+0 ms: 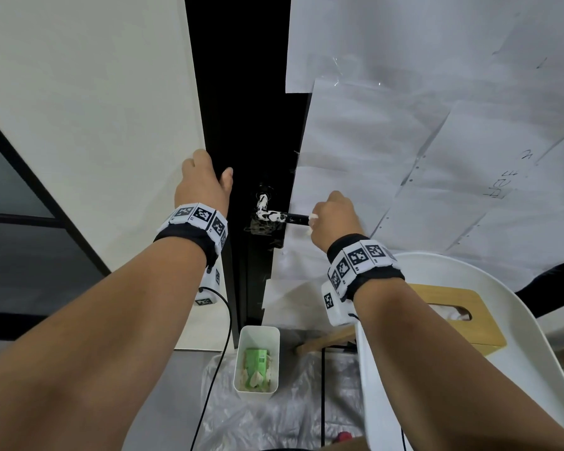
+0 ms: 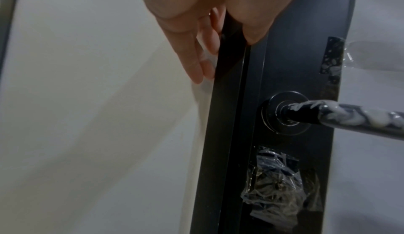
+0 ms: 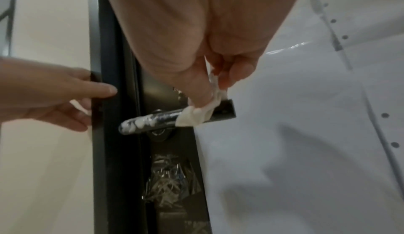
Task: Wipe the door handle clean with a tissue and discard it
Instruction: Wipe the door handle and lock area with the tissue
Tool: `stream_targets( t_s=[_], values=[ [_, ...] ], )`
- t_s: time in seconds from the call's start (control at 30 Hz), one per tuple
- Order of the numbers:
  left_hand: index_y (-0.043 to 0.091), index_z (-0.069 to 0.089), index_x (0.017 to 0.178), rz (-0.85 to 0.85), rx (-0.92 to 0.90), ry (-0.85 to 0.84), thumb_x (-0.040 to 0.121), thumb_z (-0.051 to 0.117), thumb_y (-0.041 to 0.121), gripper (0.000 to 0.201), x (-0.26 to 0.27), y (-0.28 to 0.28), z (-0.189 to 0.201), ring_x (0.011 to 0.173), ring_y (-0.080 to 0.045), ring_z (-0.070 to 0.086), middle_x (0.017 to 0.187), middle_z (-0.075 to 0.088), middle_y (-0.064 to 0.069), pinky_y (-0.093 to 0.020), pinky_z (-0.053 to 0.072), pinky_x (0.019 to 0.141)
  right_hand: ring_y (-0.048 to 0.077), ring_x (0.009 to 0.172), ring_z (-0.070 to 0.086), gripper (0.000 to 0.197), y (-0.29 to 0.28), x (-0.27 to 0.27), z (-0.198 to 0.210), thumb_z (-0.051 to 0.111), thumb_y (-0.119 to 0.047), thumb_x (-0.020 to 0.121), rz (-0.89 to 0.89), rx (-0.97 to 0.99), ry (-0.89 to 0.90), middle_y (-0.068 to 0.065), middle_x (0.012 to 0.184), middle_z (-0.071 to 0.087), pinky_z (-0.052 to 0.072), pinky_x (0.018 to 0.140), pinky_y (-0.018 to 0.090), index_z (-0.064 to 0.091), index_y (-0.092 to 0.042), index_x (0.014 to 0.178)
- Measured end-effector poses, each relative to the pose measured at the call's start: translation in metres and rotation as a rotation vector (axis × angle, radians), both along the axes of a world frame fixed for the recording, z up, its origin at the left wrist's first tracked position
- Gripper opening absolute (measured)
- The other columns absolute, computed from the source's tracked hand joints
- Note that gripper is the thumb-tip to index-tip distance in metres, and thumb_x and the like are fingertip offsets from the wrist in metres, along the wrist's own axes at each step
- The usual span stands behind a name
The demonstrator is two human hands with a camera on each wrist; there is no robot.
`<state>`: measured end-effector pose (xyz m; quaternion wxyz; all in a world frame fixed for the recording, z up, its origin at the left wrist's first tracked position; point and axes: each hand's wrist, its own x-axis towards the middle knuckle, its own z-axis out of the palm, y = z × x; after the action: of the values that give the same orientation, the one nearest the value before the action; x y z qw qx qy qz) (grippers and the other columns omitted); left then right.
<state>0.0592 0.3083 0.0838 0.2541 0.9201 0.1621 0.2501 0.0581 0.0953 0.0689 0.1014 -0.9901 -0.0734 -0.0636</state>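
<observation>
pinching a tissue on the door handle (foam-smeared), right hand; left hand grips the door edge

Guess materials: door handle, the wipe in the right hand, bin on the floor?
Door handle: likely metal with a dark glossy coat; it shows sharp highlights and a squared end, and is smeared with white foam or paste.
Tissue: soft paper, matte white, crumpling around the lever under the right hand.
Bin: probably moulded plastic, smooth white, thin walls with rounded corners.

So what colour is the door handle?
Black, smeared with white foam; clearest in the right wrist view: door handle.
</observation>
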Motion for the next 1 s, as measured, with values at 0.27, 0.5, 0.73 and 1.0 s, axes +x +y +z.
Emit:
stream_targets(
  t_s=[0.27, 0.5, 0.73, 1.0],
  values=[
    [0.004, 0.042, 0.105, 0.008, -0.003, 0.01, 0.095, 0.05, 0.035, 0.034, 0.0, -0.001, 0.0, 0.062, -0.031, 0.045, 0.102, 0.051, -0.016, -0.035, 0.033, 0.053, 0.033, 0.102, 0.047, 0.025, 0.029, -0.006, -0.005, 0.05, 0.009, 0.079, 0.065, 0.026, -0.042, 0.016, 0.11, 0.047, 0.042, 0.071, 0.033, 0.064, 0.002, 0.098],
    [0.003, 0.043, 0.106, -0.001, -0.013, 0.017, 0.095, 0.051, 0.035, 0.035, 0.0, 0.0, 0.002, 0.064, -0.031, 0.046, 0.103, 0.051, -0.016, -0.035, 0.034, 0.055, 0.033, 0.098, 0.055, 0.029, 0.028, -0.002, 0.0, 0.052, 0.002, 0.087, 0.061, 0.296, 0.001, 0.016, 0.111, 0.052, 0.042, 0.075, 0.028, 0.063, -0.006, 0.112],
    [0.004, 0.042, 0.106, 0.0, -0.012, 0.012, 0.095, 0.051, 0.036, 0.034, 0.002, 0.001, 0.0, 0.062, -0.03, 0.045, 0.103, 0.051, -0.015, -0.034, 0.033, 0.054, 0.034, 0.097, 0.054, 0.03, 0.029, -0.003, -0.001, 0.05, 0.01, 0.079, 0.018, 0.158, 0.009, 0.016, 0.109, 0.051, 0.052, 0.078, 0.038, 0.066, 0.0, 0.102],
    [0.005, 0.042, 0.107, 0.008, 0.003, 0.027, 0.094, 0.05, 0.037, 0.035, 0.004, 0.002, -0.002, 0.062, -0.03, 0.043, 0.104, 0.051, -0.014, -0.034, 0.032, 0.054, 0.031, 0.101, 0.052, 0.033, 0.066, -0.005, -0.006, 0.049, 0.012, 0.077, 0.131, 0.18, -0.038, 0.015, 0.106, 0.053, 0.049, 0.077, 0.035, 0.065, 0.0, 0.104]
  ],
)
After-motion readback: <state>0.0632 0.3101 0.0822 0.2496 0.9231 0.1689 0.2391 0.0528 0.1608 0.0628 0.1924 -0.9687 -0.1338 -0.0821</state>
